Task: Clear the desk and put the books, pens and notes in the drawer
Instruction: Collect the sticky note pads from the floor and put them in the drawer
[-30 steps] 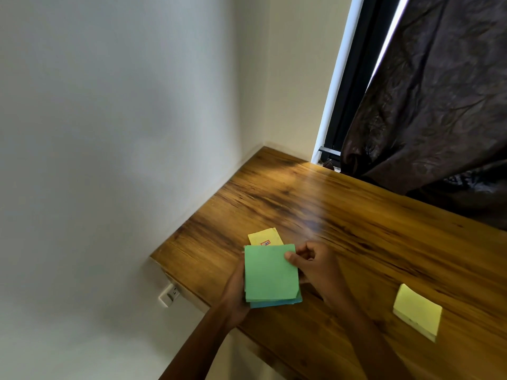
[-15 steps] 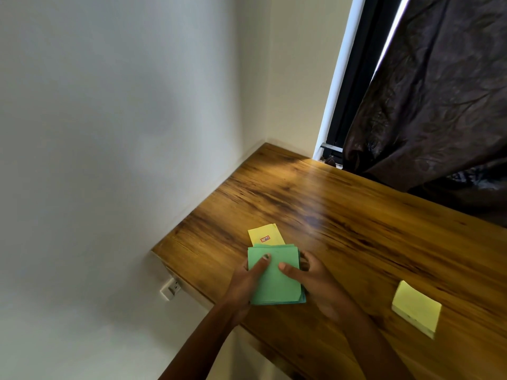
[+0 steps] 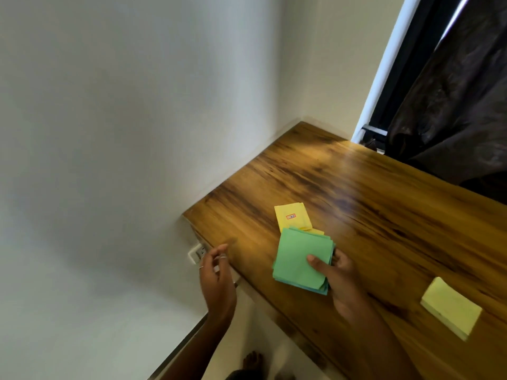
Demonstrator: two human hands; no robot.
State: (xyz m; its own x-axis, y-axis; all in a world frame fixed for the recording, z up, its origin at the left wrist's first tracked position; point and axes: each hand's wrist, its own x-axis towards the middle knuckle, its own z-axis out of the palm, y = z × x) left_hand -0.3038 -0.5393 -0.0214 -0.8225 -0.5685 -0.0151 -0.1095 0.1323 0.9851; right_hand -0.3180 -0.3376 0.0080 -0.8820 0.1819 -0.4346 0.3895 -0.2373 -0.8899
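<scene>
My right hand [image 3: 338, 281] grips a stack of green notes [image 3: 297, 259] with blue sheets underneath, thumb on top, just above the wooden desk [image 3: 384, 204] near its front left edge. A yellow note pad with a small red label [image 3: 292, 218] lies on the desk just beyond the stack, partly covered by it. My left hand [image 3: 216, 275] hangs off the desk's left front corner, fingers loosely curled, holding nothing. Another yellow note pad [image 3: 451, 307] lies at the right near the front edge. No drawer is visible.
A white wall runs along the desk's left side, with a wall socket [image 3: 197, 252] below the desk corner. A dark curtain [image 3: 450, 105] and window frame stand behind the desk. A bare foot [image 3: 252, 362] shows on the floor below.
My left hand has let go of the green stack and moved left off the desk edge. The right hand now holds the stack alone, shifted slightly right.
</scene>
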